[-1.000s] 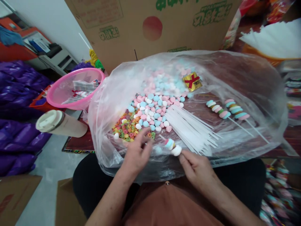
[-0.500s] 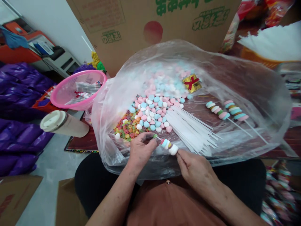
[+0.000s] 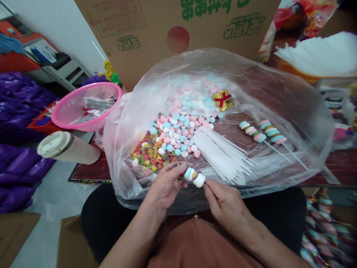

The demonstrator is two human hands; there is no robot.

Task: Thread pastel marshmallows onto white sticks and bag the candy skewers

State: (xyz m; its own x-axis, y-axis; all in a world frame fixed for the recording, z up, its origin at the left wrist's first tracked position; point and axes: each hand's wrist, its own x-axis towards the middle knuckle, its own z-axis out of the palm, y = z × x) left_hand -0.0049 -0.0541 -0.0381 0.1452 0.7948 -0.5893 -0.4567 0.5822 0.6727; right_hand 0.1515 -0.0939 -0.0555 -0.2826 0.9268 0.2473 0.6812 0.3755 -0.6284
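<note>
Marshmallow skewer between two hands, above the near edge of a clear plastic bag spread on the worktop.
The fingers of the right hand pinch the skewer's lower end beside the white marshmallows; those of the left hand curl narrowly about the tip, though whether they grip cannot be told. Pushing too hard there could split a sweet or bend the thin stick, and a loose right pinch might let the stack slide down. A dropped piece could roll among the cereal rings or loose marshmallows nearby.
</note>
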